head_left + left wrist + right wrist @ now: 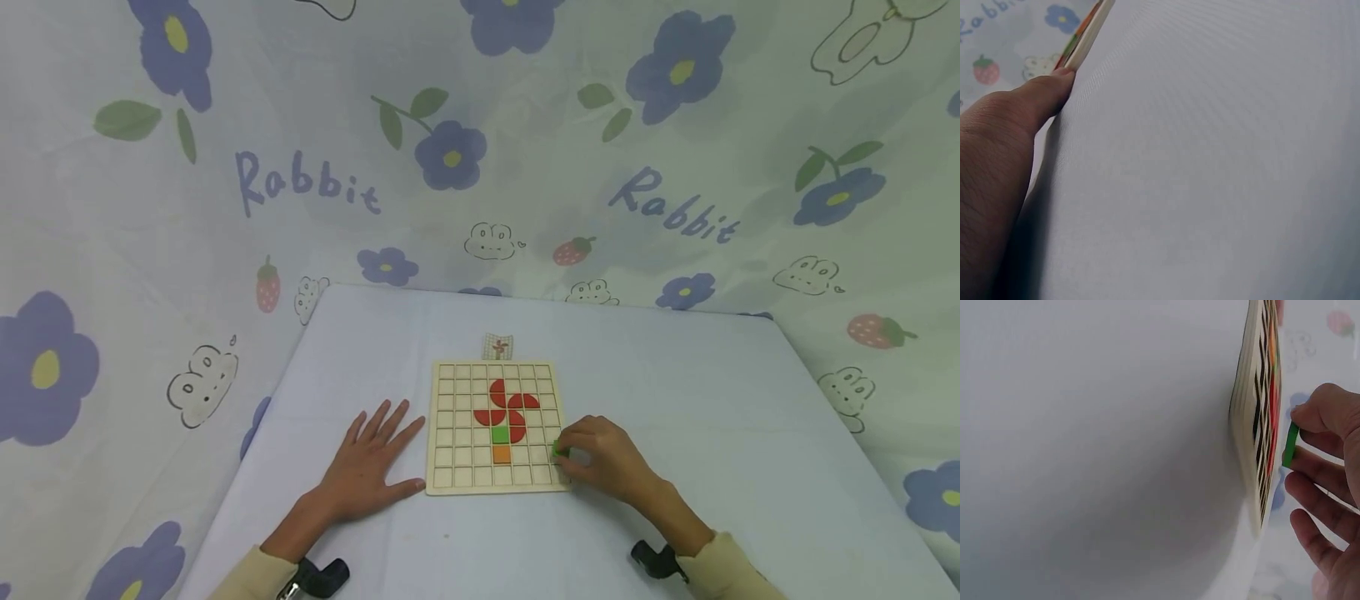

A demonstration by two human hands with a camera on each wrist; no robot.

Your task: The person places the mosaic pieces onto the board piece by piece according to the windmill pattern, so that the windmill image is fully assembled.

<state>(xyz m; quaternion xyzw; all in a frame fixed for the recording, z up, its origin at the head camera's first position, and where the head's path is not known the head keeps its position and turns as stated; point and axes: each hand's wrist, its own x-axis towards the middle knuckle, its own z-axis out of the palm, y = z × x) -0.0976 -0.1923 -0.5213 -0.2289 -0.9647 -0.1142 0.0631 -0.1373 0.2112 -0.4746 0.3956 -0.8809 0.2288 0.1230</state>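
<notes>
A square wooden grid board (456, 477) lies on the table, its cells framed by thin ridges. Red rounded tiles (498, 392) form a pinwheel in it, with a green square tile (500, 435) and an orange square tile (502, 454) below them. At the board's right edge my right hand (603, 458) pinches another green tile (1290, 445) between thumb and fingers, just above the board. My left hand (367, 471) lies on the table with fingers spread, its thumb touching the board's lower left edge.
Behind the board lies a small pattern card (498, 347) showing a red pinwheel on a grid. A white cloth covers the table (675, 375). A printed curtain (525, 167) with flowers and rabbits hangs behind it. Black wrist devices (322, 577) sit near both sleeves.
</notes>
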